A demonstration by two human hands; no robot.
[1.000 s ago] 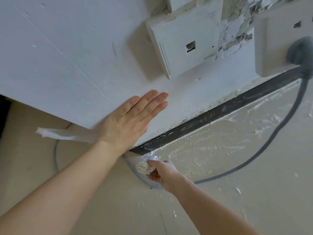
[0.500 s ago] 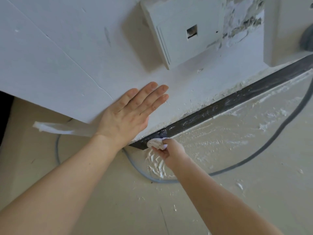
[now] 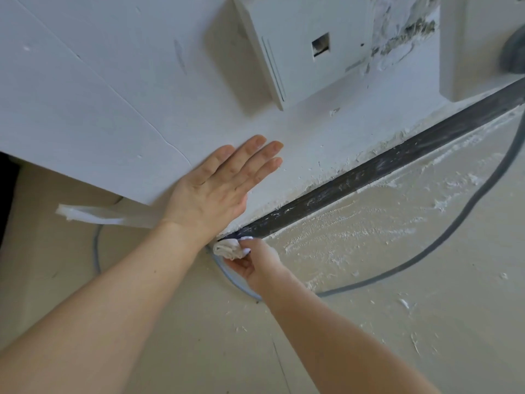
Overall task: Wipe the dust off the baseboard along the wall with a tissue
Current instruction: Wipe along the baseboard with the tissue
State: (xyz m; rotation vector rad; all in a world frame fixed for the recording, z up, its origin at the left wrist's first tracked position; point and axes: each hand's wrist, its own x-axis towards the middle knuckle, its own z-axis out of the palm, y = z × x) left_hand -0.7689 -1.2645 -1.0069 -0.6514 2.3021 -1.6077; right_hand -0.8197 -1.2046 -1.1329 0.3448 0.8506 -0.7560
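Tissue (image 3: pixel 229 248) against baseboard (image 3: pixel 369 173) end

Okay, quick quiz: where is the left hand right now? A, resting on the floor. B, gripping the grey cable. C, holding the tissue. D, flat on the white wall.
D: the left hand lies open, palm against the white wall, while the right hand holds the tissue.

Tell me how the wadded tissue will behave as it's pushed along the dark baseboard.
The tissue is crumpled into a soft wad in the right hand, so it will likely squash and deform rather than stay stiff. It looks light and thin, so it may snag or shred on the gritty white residue along the baseboard.
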